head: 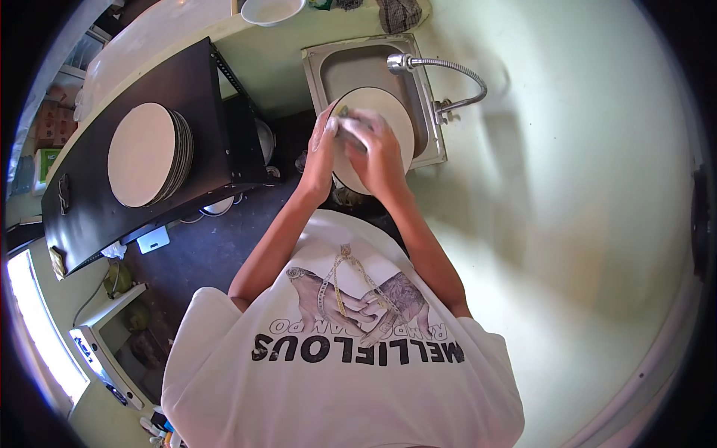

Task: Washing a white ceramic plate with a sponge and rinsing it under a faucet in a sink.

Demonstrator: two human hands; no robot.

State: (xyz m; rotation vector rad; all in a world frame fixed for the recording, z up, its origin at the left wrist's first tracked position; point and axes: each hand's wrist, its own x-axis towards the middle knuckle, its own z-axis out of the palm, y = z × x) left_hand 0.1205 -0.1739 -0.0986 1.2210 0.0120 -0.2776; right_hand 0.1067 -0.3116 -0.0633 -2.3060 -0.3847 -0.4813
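A round cream plate with a dark rim (396, 120) is tilted over the near part of a stainless steel sink (350, 67). My left hand (320, 154) grips the plate's left edge, with white suds on the thumb and fingers. My right hand (378, 143) is over the plate's face, its fingers bent and blurred by motion. A yellow-green bit of what looks like a scrubbing sponge (342, 111) shows at the right fingertips; the fingers hide most of it. The flexible metal faucet (468, 73) arches in from the right, its head above the basin.
A stack of several similar plates (143, 157) rests on a black metal table (78, 168) at left. A white bowl (273, 10) and a dark cloth (399, 14) lie on the ledge behind the sink. The pale green wall (560, 196) stands close on the right.
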